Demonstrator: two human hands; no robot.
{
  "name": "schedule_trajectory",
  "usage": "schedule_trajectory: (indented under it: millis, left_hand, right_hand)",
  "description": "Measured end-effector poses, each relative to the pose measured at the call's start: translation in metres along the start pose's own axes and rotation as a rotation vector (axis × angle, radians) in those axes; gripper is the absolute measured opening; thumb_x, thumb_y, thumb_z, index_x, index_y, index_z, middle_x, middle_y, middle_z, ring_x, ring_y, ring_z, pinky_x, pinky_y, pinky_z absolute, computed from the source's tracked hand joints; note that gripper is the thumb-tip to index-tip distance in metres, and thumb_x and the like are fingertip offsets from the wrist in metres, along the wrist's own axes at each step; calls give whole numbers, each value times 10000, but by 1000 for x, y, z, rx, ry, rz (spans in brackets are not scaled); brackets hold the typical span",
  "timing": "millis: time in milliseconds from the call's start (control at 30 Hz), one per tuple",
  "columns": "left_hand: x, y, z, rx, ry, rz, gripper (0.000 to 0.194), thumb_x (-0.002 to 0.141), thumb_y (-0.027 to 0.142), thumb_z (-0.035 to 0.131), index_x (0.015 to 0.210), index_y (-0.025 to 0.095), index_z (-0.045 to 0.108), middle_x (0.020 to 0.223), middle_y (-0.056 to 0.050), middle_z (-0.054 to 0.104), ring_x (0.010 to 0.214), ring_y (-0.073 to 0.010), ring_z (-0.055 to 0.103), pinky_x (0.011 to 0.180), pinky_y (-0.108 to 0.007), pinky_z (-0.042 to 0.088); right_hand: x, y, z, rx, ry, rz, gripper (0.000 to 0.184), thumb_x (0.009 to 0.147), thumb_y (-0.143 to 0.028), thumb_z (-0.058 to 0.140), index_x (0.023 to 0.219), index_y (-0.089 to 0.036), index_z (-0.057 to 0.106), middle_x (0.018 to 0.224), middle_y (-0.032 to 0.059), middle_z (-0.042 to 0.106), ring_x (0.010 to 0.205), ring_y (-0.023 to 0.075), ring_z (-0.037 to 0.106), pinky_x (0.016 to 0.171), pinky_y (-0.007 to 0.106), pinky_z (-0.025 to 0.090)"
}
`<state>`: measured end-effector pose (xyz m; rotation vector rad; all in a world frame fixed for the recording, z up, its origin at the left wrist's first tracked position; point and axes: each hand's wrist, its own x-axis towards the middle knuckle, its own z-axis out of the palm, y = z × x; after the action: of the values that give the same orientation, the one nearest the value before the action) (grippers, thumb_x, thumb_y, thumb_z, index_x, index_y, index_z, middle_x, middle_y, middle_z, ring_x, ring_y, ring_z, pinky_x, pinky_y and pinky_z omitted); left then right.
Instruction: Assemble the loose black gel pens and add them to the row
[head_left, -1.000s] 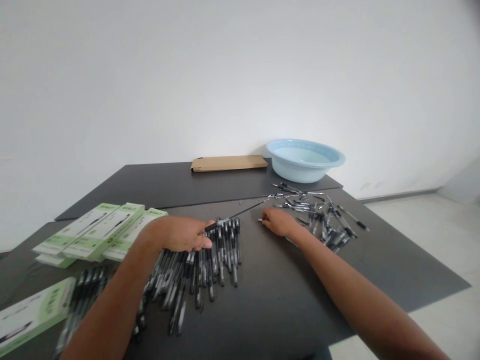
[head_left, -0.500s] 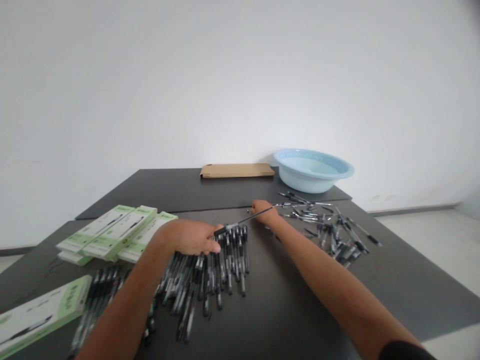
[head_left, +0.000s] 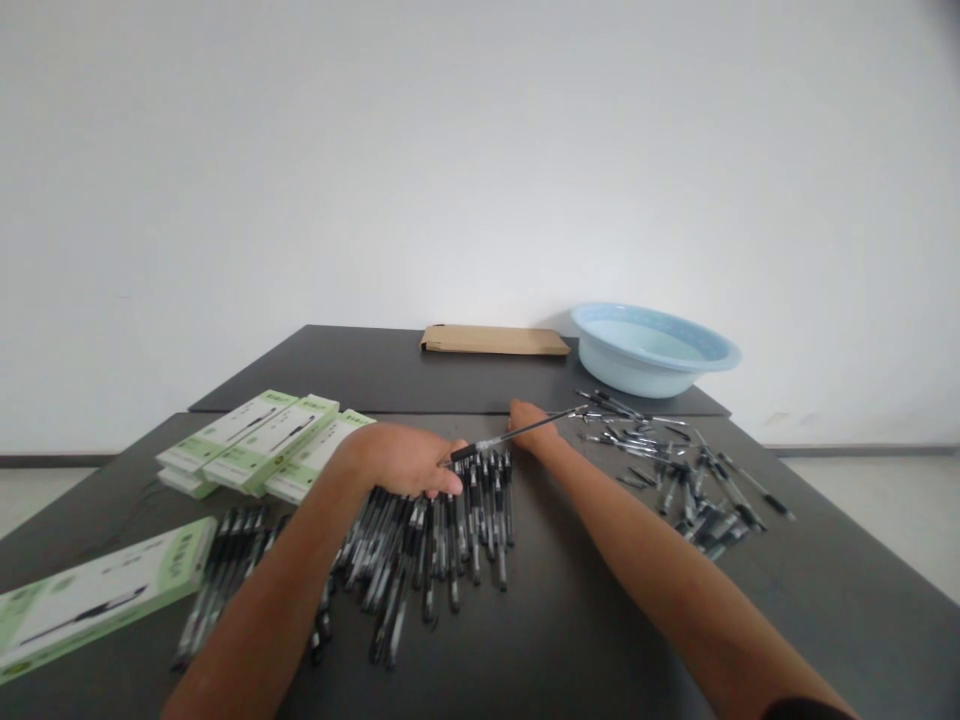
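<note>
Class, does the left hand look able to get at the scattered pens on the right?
Probably not directly: the right forearm lies between the left hand, which holds a pen, and those scattered pens.

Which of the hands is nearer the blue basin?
Right. The right hand is in front and left of the basin; the left hand is farther left, at the bunched pens.

Right hand (head_left: pixel 534 425): fingers turned away, can't see what they hold. Left hand (head_left: pixel 416 462) partly hides its hold on the gel pen (head_left: pixel 517 432). Left forearm (head_left: pixel 292 580) covers some near-left pens (head_left: pixel 217 580). Near-left pen box (head_left: pixel 97 595) cropped left, print unreadable. Dark right sleeve (head_left: pixel 806 710) cropped at bottom. Pen parts (head_left: pixel 709 525) at right blurred.
</note>
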<state>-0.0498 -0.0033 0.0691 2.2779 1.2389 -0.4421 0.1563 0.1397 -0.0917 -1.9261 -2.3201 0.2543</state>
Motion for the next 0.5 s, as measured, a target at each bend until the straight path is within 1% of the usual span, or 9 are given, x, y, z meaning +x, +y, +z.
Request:
schedule_trajectory:
  millis: [100,200,267,300,400,500]
  left_hand:
    - [2,-3,1,-15,-3,3,303,868,356,437,1039,156,585,844,-59,721,726,-186,639,591,-236,427]
    - [5,-5,2,-42,-10,20,290,865,361,432,997,163,598,844,-51,719,716,-177,638,595,-228,437]
    - [6,-6,2,-54,-21,22,284,861,348,429,976,158,607,845,-54,717,718,-177,637,602,-226,442]
    - [7,-5,2,-57,-29,16,284,861,343,426,964,155,612,844,-56,716,719,-178,636,605,-227,443]
    - [9,-4,2,-52,-44,7,288,867,343,419,927,153,626,841,-59,715,721,-177,631,612,-227,439]
    - [13,-3,3,-47,-50,-7,282,864,334,424,910,156,637,830,-56,717,698,-172,627,592,-224,429]
  right_hand:
    - [-4,3,-2,69,36,4,315,895,-305,547,1154,-125,543,1130,102,574,963,201,591,814,385,504]
    - [-12,8,-5,159,95,2,223,897,-182,504,1097,-104,564,1009,137,636,936,213,612,806,336,476]
    - [-19,13,-7,228,145,-5,225,875,-108,463,1073,-115,570,972,154,660,944,225,619,807,314,451]
    - [-23,16,-9,265,171,-10,234,865,-99,455,1067,-127,571,979,152,665,951,226,619,808,308,444]
    - [-36,25,-16,387,238,-38,215,852,-126,449,1026,-158,571,958,123,678,907,208,632,783,292,447]
    - [-54,32,-28,524,276,-74,160,872,-187,413,986,-186,525,888,70,683,750,160,651,690,268,476]
